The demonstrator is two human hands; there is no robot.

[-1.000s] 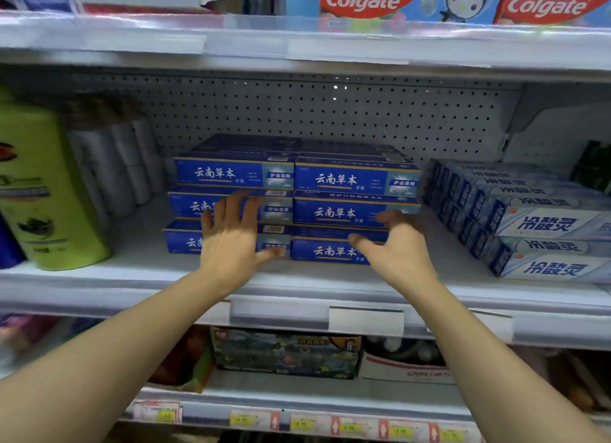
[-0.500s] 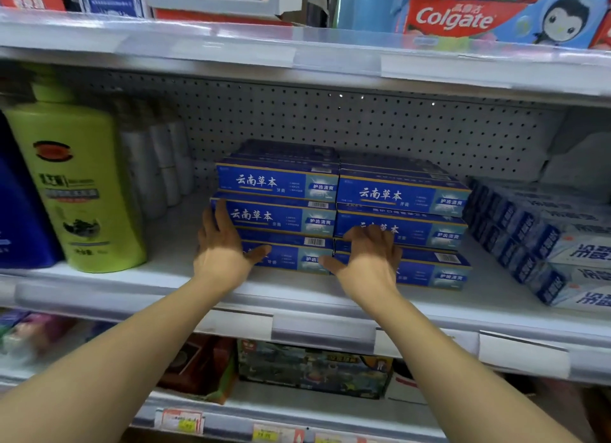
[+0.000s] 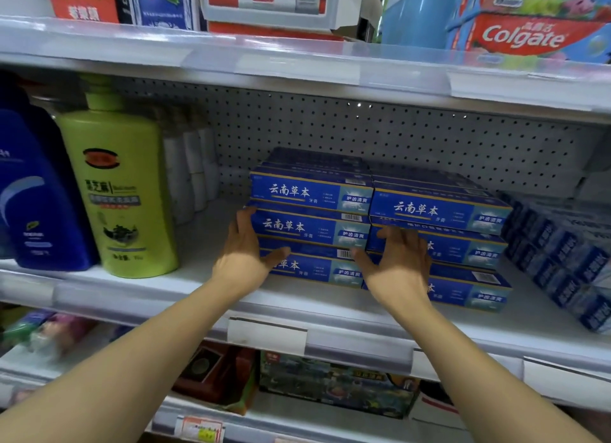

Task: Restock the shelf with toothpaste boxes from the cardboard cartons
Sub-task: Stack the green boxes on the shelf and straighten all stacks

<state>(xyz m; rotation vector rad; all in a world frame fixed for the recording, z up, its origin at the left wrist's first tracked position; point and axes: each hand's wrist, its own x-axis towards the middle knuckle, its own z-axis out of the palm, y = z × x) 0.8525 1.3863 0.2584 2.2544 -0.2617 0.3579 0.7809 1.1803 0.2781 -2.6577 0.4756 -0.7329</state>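
Observation:
Two stacks of blue toothpaste boxes (image 3: 310, 194) stand side by side on the middle shelf (image 3: 198, 287), each three high. My left hand (image 3: 246, 254) lies flat against the left end of the left stack, fingers straight, thumb across the front of the bottom box. My right hand (image 3: 398, 264) presses with spread fingers on the front of the right stack (image 3: 439, 211), over its middle and bottom boxes. Neither hand grips a box. No cardboard carton is in view.
A green bottle (image 3: 119, 191) and a dark blue bottle (image 3: 33, 191) stand left of the stacks, white tubes (image 3: 195, 168) behind them. More blue-and-white boxes (image 3: 562, 254) line the shelf's right side. Colgate packs (image 3: 525, 36) sit on the shelf above.
The view has swung left, so the stacks now sit further right in frame. My left hand slid from the front of the left stack to its left end. My right hand stays on the right stack.

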